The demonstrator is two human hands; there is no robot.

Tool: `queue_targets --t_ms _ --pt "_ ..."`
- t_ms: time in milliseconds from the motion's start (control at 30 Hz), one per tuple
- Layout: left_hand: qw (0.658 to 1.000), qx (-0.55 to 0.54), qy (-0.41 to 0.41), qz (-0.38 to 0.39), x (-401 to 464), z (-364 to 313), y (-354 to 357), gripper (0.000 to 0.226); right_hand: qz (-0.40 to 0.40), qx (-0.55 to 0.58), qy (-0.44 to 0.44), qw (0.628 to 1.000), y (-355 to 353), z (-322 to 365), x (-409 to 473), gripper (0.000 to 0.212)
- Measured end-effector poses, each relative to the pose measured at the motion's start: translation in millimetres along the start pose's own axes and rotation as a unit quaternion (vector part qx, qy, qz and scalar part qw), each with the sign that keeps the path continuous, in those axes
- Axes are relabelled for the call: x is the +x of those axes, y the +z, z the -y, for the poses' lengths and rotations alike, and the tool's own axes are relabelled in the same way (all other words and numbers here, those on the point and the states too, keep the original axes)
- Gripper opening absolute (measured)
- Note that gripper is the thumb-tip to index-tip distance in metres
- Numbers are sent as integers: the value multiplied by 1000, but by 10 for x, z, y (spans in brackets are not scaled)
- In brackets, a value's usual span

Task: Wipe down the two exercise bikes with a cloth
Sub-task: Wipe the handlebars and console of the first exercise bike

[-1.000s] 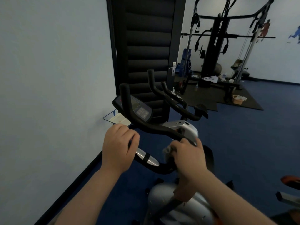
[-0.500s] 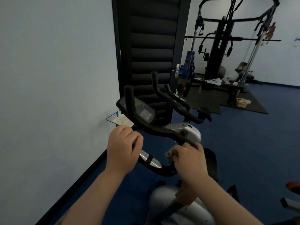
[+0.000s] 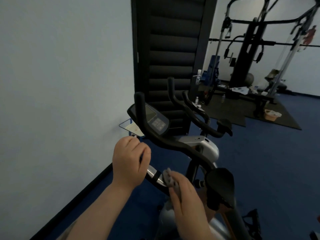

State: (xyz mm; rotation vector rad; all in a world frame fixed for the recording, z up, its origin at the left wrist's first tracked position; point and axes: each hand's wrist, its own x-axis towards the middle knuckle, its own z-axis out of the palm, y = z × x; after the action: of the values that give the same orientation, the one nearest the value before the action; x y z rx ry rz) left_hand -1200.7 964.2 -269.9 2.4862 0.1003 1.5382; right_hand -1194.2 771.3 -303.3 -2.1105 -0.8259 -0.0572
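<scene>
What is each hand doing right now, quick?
Left hand: curled round the near bike's handlebar.
Right hand: holding a grey cloth against the handlebar's chrome section.

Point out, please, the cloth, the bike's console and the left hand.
cloth [image 3: 170, 179], head view, its bunched grey top.
console [image 3: 156, 121], head view, its button panel.
left hand [image 3: 129, 161], head view, its back.

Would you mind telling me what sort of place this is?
Most likely a small gym or fitness room: an exercise bike with a console stands nearest, and a multi-station cable machine sits on a dark floor mat behind.
</scene>
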Motion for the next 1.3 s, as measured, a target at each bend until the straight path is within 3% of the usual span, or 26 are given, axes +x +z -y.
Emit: queue_targets --t_ms 100,200,367,467,600,700,800,900,1100,1300 --pt "1000 11 -17 3 13 -52 0 37 -14 -31 19 999 117 134 81 37" --pt "1000 1 -29 9 15 -102 -48 34 33 -44 -23 998 186 323 216 44" --pt "981 -136 -129 40 -1 -105 -266 33 120 -76 -116 983 -28 22 182 45" --pt "962 -188 -190 62 -109 -132 -384 36 83 -12 -106 991 1 10 129 46" --pt "950 -187 -233 85 -170 -260 -423 37 77 -28 -120 989 180 356 335 49" --pt "949 -178 -242 91 -224 -273 -428 41 112 2 -151 982 194 403 466 55" --pt "945 -196 -251 78 -277 -250 -446 47 138 69 -117 981 45 205 384 64" --pt "926 -236 -290 58 -266 -272 -440 47 135 72 -82 985 47 175 367 58" --pt "919 -269 -285 55 -277 -223 -466 46 139 168 -45 975 279 712 825 45" --pt "924 -258 -274 68 -296 -167 -445 45 154 73 -97 981 139 369 610 43"
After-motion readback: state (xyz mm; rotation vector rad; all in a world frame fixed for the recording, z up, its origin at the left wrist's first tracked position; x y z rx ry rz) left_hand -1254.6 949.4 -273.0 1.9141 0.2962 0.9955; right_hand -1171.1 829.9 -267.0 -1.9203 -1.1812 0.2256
